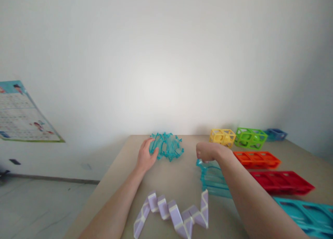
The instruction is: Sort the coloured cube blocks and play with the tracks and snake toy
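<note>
Left hand [147, 156] is spreading, touching teal lattice [168, 147] near back edge. Right hand [208, 152] is curling at corner of clear teal piece [212, 180]; if pinching, I cannot tell. Tabletop [177, 176] is stretching between.

the beige table [177, 178] holds coloured frames [283, 181] and a lilac chain [175, 216].

Glossy, see-through teal plastic is seen in the scalloped piece [166, 146]; smooth, opaque plastic in the red tray [283, 182]. The lilac folding toy [175, 216] is faced in smooth plastic. A matt surface is shown by the table [158, 181].
</note>
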Available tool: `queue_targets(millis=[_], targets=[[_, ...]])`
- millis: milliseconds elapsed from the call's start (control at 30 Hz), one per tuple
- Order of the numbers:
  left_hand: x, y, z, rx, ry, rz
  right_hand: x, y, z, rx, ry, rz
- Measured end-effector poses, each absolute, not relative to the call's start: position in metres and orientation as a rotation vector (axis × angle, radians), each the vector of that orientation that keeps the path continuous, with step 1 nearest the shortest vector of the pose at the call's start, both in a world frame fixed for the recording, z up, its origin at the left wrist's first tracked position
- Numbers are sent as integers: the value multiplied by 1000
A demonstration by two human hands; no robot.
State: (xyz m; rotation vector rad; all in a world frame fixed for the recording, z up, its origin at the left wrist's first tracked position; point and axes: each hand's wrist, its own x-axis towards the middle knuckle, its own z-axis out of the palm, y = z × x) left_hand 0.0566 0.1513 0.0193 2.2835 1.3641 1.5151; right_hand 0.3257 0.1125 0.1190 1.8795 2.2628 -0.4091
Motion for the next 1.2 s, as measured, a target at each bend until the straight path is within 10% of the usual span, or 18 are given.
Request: queue_targets(millis=[333, 700, 1200], targets=[[65, 134, 33, 2418, 1144, 1733, 288, 98, 147, 1981, 2830, 97], [67, 131, 8, 2073, 990, 1690, 243, 78, 137, 1159, 3552, -202], [84, 115, 32, 2078, 927, 1526, 253, 95, 125, 1363, 3502, -398]])
